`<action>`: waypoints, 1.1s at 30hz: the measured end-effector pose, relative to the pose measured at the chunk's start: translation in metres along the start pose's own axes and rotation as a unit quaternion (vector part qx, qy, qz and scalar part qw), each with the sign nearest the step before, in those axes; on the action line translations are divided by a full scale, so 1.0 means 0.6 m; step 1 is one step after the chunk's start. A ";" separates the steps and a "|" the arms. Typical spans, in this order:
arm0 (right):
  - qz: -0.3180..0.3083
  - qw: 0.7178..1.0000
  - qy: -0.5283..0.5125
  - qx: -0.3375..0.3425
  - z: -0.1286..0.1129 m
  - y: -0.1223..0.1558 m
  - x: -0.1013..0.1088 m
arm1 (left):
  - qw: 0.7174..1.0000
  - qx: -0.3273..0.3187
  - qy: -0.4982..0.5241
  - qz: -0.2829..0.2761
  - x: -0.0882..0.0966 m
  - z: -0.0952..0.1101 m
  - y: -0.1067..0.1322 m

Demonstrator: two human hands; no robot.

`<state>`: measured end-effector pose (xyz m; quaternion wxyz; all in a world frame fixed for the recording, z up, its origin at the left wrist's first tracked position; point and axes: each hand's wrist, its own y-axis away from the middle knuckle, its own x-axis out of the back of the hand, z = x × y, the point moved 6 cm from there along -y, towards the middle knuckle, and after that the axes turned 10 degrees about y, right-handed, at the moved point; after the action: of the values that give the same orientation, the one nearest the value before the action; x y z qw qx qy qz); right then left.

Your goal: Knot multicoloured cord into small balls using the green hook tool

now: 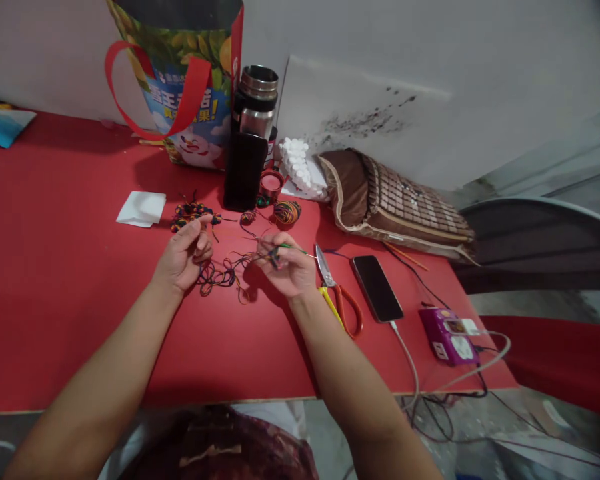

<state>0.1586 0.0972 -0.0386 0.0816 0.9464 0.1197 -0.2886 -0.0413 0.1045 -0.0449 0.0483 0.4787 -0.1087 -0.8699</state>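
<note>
Two hands; one cord tangle; one scissors; one phone; one flask.

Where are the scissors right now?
In the head view, the scissors lie on the red table, right of centre, between the right hand and the black phone.

I held both arms out forward. My left hand and right hand sat close together, fingers curled and pinched.
</note>
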 end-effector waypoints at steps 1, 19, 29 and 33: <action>-0.005 0.999 -0.034 0.010 -0.006 0.001 0.001 | 1.000 -0.001 0.003 0.002 0.001 0.002 0.000; 0.039 0.906 -0.379 0.184 -0.093 -0.003 0.071 | 0.925 -0.282 0.248 0.065 0.064 0.176 -0.006; 0.084 0.946 -0.261 0.174 -0.113 0.016 0.055 | 0.889 -0.281 -0.362 -0.014 0.006 0.102 0.002; 0.147 0.983 -0.055 0.100 -0.063 0.002 0.050 | 0.824 -0.296 -0.483 -0.004 -0.002 0.084 0.009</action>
<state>0.2031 0.1098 -0.0244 0.0350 0.9399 -0.0552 -0.3352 -0.0833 0.1067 -0.0166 0.1255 -0.0390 0.1470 -0.9804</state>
